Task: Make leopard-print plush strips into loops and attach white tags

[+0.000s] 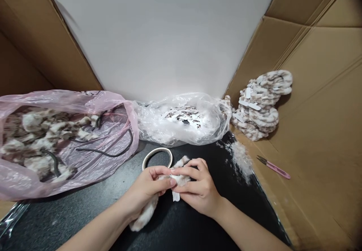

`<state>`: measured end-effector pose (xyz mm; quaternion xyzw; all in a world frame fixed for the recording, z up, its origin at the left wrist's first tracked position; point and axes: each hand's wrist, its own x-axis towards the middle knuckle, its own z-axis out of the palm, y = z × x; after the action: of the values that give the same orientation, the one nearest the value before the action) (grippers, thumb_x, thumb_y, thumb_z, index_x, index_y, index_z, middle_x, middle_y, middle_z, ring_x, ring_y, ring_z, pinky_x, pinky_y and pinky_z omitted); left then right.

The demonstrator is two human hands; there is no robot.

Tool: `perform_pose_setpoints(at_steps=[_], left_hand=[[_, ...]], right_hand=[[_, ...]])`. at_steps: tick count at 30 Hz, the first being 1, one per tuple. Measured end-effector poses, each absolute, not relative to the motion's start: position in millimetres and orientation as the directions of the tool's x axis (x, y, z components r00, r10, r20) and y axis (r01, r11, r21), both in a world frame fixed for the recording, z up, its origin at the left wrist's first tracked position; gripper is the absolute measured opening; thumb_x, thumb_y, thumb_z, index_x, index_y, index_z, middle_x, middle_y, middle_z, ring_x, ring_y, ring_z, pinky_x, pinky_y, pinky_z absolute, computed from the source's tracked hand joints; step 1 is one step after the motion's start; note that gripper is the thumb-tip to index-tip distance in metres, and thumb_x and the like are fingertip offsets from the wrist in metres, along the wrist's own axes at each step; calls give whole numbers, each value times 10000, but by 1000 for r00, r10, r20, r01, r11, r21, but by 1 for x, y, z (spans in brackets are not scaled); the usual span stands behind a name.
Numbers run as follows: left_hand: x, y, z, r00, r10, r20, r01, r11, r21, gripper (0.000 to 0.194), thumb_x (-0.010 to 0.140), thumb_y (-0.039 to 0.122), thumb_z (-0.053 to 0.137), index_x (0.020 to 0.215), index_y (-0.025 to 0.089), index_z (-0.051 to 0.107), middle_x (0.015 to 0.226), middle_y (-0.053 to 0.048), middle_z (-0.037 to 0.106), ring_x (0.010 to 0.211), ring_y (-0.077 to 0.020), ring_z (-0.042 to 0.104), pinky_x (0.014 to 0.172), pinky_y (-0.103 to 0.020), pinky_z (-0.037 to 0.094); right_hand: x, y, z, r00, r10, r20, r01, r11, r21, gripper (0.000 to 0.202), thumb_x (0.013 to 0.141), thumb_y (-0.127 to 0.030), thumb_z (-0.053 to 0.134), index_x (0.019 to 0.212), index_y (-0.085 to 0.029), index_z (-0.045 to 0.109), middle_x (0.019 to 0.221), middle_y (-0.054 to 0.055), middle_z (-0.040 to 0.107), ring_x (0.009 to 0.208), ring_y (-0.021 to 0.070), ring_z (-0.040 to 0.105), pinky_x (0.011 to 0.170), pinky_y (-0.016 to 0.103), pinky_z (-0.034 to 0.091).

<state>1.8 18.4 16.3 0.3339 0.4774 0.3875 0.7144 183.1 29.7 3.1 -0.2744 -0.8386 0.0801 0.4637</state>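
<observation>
Both hands meet over the black work surface, gripping one fluffy white-and-brown fur strip. My left hand is closed on it, thumb on top, and part of the strip hangs below that hand. From the right, my right hand pinches the same strip with bent fingers. A short white tape piece sticks out beneath the fingertips. Just behind my left hand lies a roll of masking tape. The part of the strip between the fingers is mostly hidden.
A pink plastic bag at left holds fur pieces and dark cords. Behind the hands, a clear bag contains white scraps. Taped fur bundles are piled at right, near pink-handled snips and loose fluff. Cardboard walls flank the surface.
</observation>
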Motion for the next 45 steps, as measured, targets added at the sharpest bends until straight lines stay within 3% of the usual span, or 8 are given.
perform_pose_setpoints(at_steps=[5, 9, 14, 20, 27, 32, 38, 45], left_hand=[[0, 18, 16, 122, 967, -225, -99, 238, 966, 203, 664, 282, 798, 723, 133, 673, 586, 4, 617, 523, -77, 513, 518, -161, 405], [-3, 14, 19, 228, 959, 167, 154, -205, 967, 29, 780, 180, 684, 768, 154, 681, 691, -27, 689, 608, -118, 617, 569, -183, 460], [-5, 9, 12, 500, 596, 628, 218, -789, 575, 198, 797, -10, 584, 895, 154, 636, 835, -55, 708, 721, -124, 661, 659, -187, 497], [-3, 5, 4, 562, 398, 726, 328, -912, 246, 124, 847, 30, 585, 876, 141, 631, 857, -62, 736, 599, -111, 603, 586, -229, 467], [4, 0, 6, 571, 418, 706, 368, -900, 235, 131, 870, 38, 572, 851, 151, 636, 839, -42, 746, 604, -105, 598, 585, -223, 461], [2, 1, 0, 546, 634, 547, 374, -769, 518, 157, 947, 142, 480, 907, 181, 627, 734, -1, 681, 618, -94, 615, 602, -180, 474], [0, 5, -11, 497, 553, 669, 359, -833, 421, 128, 875, 62, 563, 902, 164, 636, 749, -29, 633, 627, -101, 599, 588, -180, 470], [6, 5, -5, 385, 688, 616, 315, -725, 612, 157, 861, 72, 568, 921, 189, 655, 836, -46, 590, 689, -115, 612, 593, -174, 499]], right_hand=[[186, 26, 13, -495, 613, 616, 226, 776, -589, 229, 706, -96, 647, 881, -238, 608, 1204, 36, 667, 1010, 204, 587, 922, 394, 426], [189, 26, 20, -457, 807, 374, 16, 428, -904, 210, 809, -276, 591, 1003, -216, 538, 1075, 75, 665, 975, 210, 618, 884, 375, 457], [187, 34, 17, -609, 788, -93, 1, -117, -993, 402, 847, -560, 532, 799, -165, 586, 676, 8, 583, 641, 150, 589, 615, 264, 451], [185, 35, 14, -668, 611, -424, -77, -624, -777, 399, 660, -460, 720, 865, -148, 580, 571, -26, 610, 448, 90, 536, 495, 204, 399], [183, 38, 15, -459, 769, -444, -130, -553, -823, 442, 449, -212, 873, 757, -146, 561, 588, -39, 643, 527, 67, 547, 591, 204, 409], [181, 36, 16, -375, 842, -387, -78, -445, -892, 403, 497, -165, 826, 782, -167, 541, 612, -50, 644, 528, 73, 523, 569, 210, 401], [174, 27, 15, -252, 958, -135, -68, -157, -985, 262, 592, -77, 675, 766, -187, 512, 660, -43, 620, 619, 103, 570, 630, 231, 440], [170, 21, 11, -118, 983, 143, 27, 147, -989, 168, 676, -82, 635, 759, -196, 543, 699, -5, 650, 660, 143, 634, 650, 251, 494]])
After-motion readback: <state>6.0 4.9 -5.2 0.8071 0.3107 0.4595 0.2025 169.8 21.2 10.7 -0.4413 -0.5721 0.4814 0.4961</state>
